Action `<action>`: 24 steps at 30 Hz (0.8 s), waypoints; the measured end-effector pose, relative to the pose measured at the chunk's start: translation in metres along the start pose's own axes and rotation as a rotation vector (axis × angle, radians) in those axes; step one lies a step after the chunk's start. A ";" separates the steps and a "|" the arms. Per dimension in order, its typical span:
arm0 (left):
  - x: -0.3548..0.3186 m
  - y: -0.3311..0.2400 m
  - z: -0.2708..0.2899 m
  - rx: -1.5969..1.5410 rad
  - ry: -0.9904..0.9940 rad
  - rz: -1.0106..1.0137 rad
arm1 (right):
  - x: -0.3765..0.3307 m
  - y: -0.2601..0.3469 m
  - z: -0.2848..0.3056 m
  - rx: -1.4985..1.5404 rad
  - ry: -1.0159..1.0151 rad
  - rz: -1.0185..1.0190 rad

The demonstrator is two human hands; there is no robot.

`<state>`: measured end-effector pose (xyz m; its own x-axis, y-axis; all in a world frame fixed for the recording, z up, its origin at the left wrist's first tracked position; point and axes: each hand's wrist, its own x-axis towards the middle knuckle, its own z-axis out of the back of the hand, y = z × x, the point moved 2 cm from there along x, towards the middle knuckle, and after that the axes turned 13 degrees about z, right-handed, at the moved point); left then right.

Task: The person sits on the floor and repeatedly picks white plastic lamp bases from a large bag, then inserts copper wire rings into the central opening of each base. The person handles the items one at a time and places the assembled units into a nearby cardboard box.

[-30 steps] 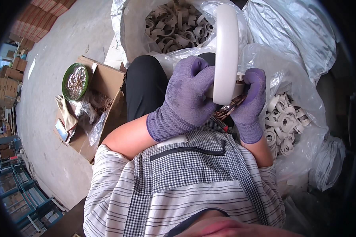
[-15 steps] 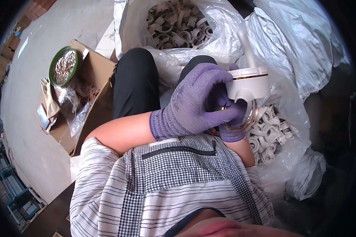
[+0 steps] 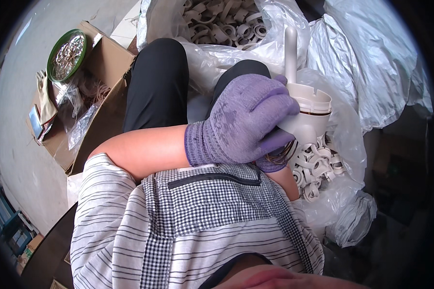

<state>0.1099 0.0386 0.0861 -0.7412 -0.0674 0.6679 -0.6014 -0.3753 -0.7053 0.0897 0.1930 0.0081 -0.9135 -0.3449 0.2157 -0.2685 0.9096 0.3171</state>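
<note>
A white round plastic housing (image 3: 306,111) with a notched upper rim and a thin copper-coloured line around it is tilted in front of my right knee. From its far side a white rod-like handle (image 3: 291,53) rises. My left hand (image 3: 248,120), in a purple knit glove, is closed on the housing's left side, fingers over its edge. Thin metallic wire loops (image 3: 281,155) show below the left hand's fingers. Behind it, my right hand (image 3: 273,164), in a matching glove, is mostly hidden; its cuff shows, and I cannot see what its fingers hold.
White plastic rings (image 3: 318,166) fill a clear bag at the right. A larger bag of greyish rings (image 3: 224,24) stands beyond my knees. At the left, a cardboard box (image 3: 108,60) holds a green bowl (image 3: 50,62) of shiny bits, a pale glove (image 3: 46,101) and plastic wrap.
The housing has tipped so its upper rim now shows, and its handle stands more upright. My left hand has closed over its side, covering more of the right hand and the wire loops.
</note>
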 end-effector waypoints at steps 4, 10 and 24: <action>0.004 0.005 -0.002 0.014 0.111 0.012 | -0.001 0.002 0.009 0.034 -0.004 0.017; -0.004 0.017 -0.015 -0.218 0.410 0.160 | -0.026 0.047 0.004 -0.139 -0.196 0.332; -0.025 0.085 -0.022 0.038 0.658 0.307 | -0.116 0.150 0.072 -0.376 -0.489 0.635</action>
<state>0.0703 0.0284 0.0042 -0.9079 0.3909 0.1516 -0.3359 -0.4617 -0.8210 0.1335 0.3863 -0.0355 -0.9077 0.4148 0.0625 0.3730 0.7300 0.5727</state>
